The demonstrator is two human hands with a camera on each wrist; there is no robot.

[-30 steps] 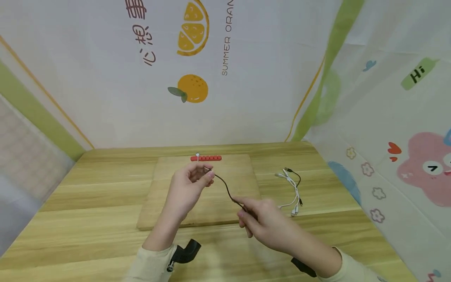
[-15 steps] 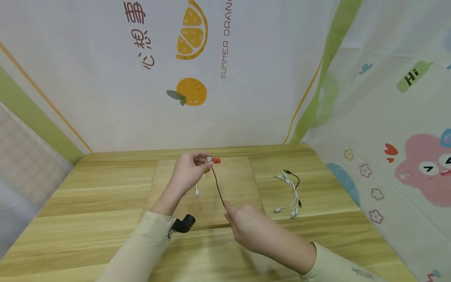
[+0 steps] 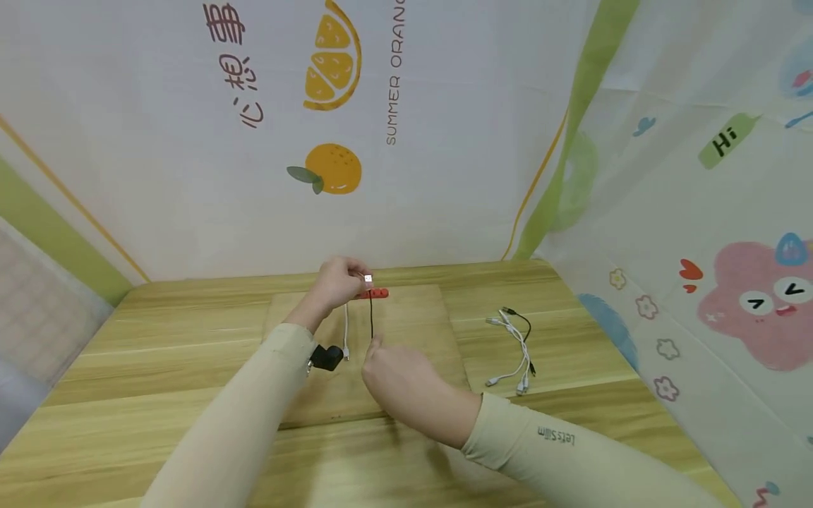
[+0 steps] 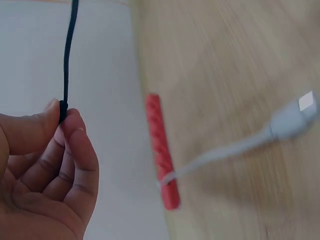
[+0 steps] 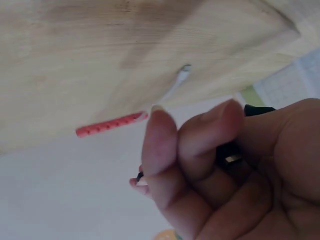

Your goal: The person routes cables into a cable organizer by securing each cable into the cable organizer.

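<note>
Between thumb and fingertips, my left hand pinches a black USB cable at its plug end, above the red cable organizer. The metal USB plug points up. Lower down the cable, my right hand has curled fingers around the other end; a black connector with a metal tip shows inside them in the right wrist view. One white cable sits across the organizer near one end, its plug hanging toward the board. The organizer is partly hidden behind the left hand in the head view.
The organizer lies near the back edge of a wooden board on the wood-grain table. To the right lies a bundle of white and black cables. Printed cloth rises behind the table.
Both hands have moved forward, away from the body, and the right hand has also gone left. The black cable has gone from slanted to nearly straight, its plug now above the organizer.
</note>
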